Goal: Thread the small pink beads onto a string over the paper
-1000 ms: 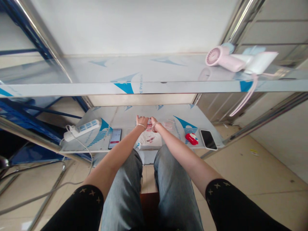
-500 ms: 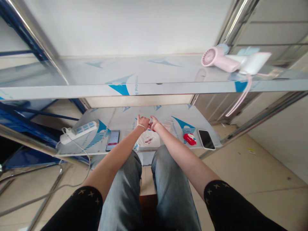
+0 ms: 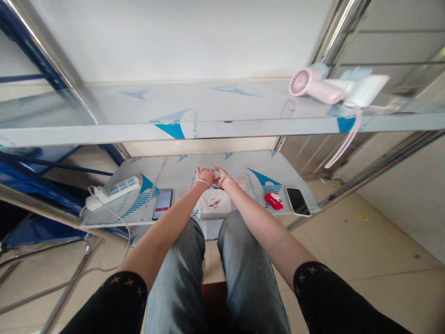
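Note:
My left hand (image 3: 206, 176) and my right hand (image 3: 224, 179) meet over the lower shelf, with their fingers closed in towards each other. Between them shows a small pale, clear-looking bit with some red below it, too small to name. A bracelet circles my left wrist. Just nearer to me than the hands lies a white soft plastic-wrapped packet (image 3: 213, 202) with dark reddish marks on top. A red case with a white figure (image 3: 274, 201) is to the right of my right forearm. To the left of my left forearm lies a phone with a lit screen (image 3: 162, 203).
A white power strip (image 3: 114, 191) with a trailing cable is on the left of the lower shelf (image 3: 167, 169). Another phone (image 3: 298, 202) lies near its right end. On the upper shelf (image 3: 222, 104), a pink handheld fan (image 3: 316, 86) sits beside a white object, and a strap hangs over the edge.
Both hands have shifted slightly, and a pale bit now shows between the fingers. The things on the shelves have stayed in place.

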### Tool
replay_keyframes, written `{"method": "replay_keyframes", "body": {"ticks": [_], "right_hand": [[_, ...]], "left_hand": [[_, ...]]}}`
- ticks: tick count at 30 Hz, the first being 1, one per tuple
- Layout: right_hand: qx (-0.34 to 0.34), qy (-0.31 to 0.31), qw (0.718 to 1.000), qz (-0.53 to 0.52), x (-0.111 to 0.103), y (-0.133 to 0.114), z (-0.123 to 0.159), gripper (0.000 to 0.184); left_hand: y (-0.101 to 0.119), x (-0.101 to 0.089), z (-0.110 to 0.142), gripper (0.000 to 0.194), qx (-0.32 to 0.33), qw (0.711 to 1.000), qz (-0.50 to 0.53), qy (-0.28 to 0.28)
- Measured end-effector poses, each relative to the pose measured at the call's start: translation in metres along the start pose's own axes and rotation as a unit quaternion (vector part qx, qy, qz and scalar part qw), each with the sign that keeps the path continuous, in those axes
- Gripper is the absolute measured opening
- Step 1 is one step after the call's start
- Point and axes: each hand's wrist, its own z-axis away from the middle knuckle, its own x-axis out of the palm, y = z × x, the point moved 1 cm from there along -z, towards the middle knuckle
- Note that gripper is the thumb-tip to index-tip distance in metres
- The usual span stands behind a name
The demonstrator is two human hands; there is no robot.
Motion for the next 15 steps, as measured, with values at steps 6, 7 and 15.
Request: {"method": "replay_keyframes", "body": {"ticks": [6,7,15], "right_hand": [[0.021,-0.018,0.999,-0.025,-0.001,-0.001,0.009,0.033],[0.01,-0.022,0.999,-0.033,-0.001,-0.001,0.009,0.032],[-0.043,-0.068,0.989,-0.122,0.003,0.002,0.0,0.017]], "left_hand": [[0.0,-0.006,0.0,0.034,-0.019,0.998,0.061,-0.025],[-0.001,-0.007,-0.002,0.035,-0.031,0.995,0.086,-0.03],[-0.013,-0.007,-0.016,0.034,-0.172,0.911,0.373,0.019]]}}
